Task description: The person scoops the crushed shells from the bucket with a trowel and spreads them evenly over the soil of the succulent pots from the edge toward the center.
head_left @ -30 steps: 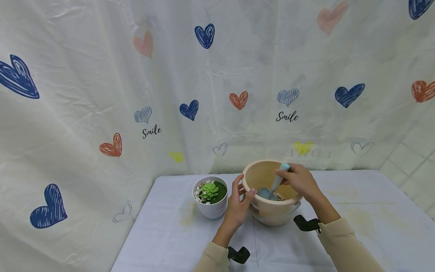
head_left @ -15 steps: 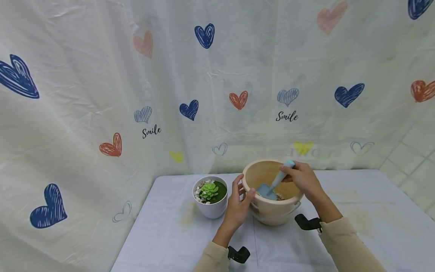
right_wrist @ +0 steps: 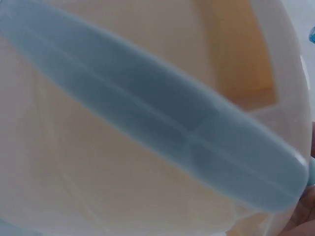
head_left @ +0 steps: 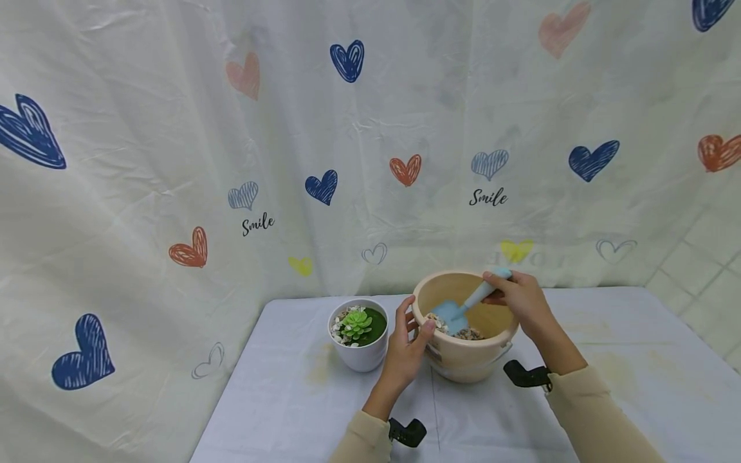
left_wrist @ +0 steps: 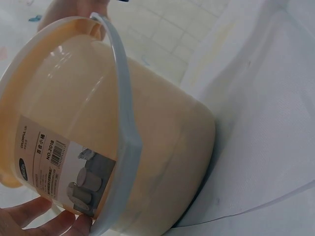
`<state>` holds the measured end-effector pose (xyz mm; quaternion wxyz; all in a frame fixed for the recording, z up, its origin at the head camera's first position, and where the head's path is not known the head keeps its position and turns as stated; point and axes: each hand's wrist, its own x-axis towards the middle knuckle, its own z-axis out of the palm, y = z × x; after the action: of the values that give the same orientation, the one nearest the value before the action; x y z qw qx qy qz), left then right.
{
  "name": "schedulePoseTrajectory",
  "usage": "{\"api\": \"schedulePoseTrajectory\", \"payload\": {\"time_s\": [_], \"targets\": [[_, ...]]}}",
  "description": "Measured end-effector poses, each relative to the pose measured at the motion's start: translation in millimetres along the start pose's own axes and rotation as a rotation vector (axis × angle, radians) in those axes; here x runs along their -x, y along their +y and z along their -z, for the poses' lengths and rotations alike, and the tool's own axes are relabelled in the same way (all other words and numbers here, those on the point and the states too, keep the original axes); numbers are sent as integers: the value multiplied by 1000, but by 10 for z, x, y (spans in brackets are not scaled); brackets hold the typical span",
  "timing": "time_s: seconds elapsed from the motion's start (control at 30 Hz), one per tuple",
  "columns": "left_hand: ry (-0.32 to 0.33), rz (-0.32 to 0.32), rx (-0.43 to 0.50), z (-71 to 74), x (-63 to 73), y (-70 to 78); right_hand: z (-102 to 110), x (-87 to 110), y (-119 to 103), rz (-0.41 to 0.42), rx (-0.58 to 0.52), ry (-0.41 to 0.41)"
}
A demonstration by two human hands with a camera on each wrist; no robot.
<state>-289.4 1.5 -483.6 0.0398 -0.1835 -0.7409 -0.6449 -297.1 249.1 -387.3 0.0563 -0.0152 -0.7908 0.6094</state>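
Note:
A cream bucket (head_left: 469, 363) stands upright on the white-covered table, with a layer of small pebbles (head_left: 469, 334) at its bottom. My left hand (head_left: 401, 357) grips the bucket's near-left rim, the thumb at the rim and the fingers against the outer wall. In the left wrist view, its fingertips lie beside the printed label (left_wrist: 64, 167). My right hand (head_left: 525, 307) holds the handle of a light blue toy shovel (head_left: 459, 313) tilted inside the bucket, blade down among the pebbles. The bucket's grey-blue carrying handle (right_wrist: 172, 113) hangs across the right wrist view; the shovel's blade is hidden there.
Left of the bucket, close to my left hand, stands a white pot (head_left: 363, 360) with a green succulent (head_left: 356, 325) and white stones. A curtain printed with hearts (head_left: 370, 128) hangs right behind the table's (head_left: 625, 360) back edge.
My right hand has moved up and slightly right, and the shovel's handle leans further right. More of its blade and of the pebbles shows. My left hand stays on the rim.

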Motion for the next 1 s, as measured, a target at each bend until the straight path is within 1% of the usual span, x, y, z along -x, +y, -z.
{"api": "schedulePoseTrajectory", "payload": {"time_s": [0.13,0.27,0.43,0.6,0.87,1.0], "targets": [[-8,0,6,-10,-2,-8,32,4,-3,-17,-74,10],[-12,-6,11,-19,-2,-14,80,25,1,-30,-118,32],[-6,-7,10,-19,-2,-14,149,62,25,-29,-179,85],[3,-3,-1,-14,-1,-16,214,93,65,-23,-276,127],[-4,-5,-5,-5,0,-21,271,125,116,-30,-392,150],[-13,-7,-15,6,-3,0,280,127,129,-29,-443,159]]}}
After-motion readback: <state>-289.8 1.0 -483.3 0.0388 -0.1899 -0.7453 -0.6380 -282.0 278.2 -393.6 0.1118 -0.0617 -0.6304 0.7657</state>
